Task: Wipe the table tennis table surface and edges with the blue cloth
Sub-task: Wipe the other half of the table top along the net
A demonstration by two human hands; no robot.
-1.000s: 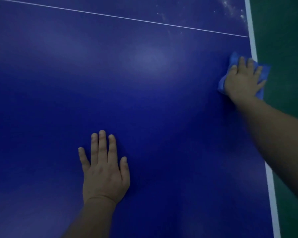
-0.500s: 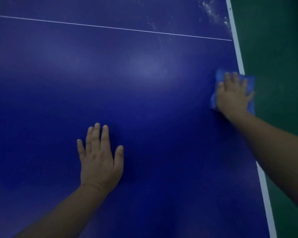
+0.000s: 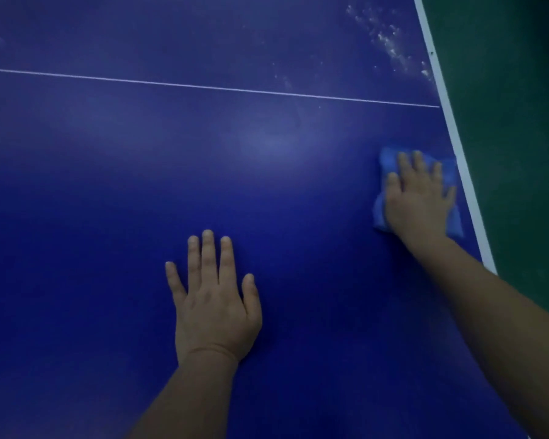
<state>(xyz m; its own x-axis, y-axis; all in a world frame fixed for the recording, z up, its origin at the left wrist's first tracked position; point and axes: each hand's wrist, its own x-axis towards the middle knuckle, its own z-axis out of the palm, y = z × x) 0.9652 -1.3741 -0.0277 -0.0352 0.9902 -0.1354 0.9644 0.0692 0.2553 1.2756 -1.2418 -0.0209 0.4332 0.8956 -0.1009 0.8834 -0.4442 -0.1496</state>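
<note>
The dark blue table tennis table [image 3: 108,185] fills most of the view. A light blue cloth [image 3: 389,163] lies flat on it close to the white right edge stripe [image 3: 463,172]. My right hand [image 3: 417,198] presses down on the cloth with fingers spread, covering its middle. My left hand [image 3: 213,299] rests flat on the bare table surface, fingers apart, holding nothing. A thin white centre line [image 3: 203,87] crosses the table beyond both hands.
White dusty specks [image 3: 387,39] are scattered on the far right of the table beyond the line, near the edge stripe. Green floor [image 3: 514,122] lies past the table's right edge.
My right hand has slid the cloth toward me along the right edge and slightly inward off the white stripe. My left hand stays planted flat on the table.
</note>
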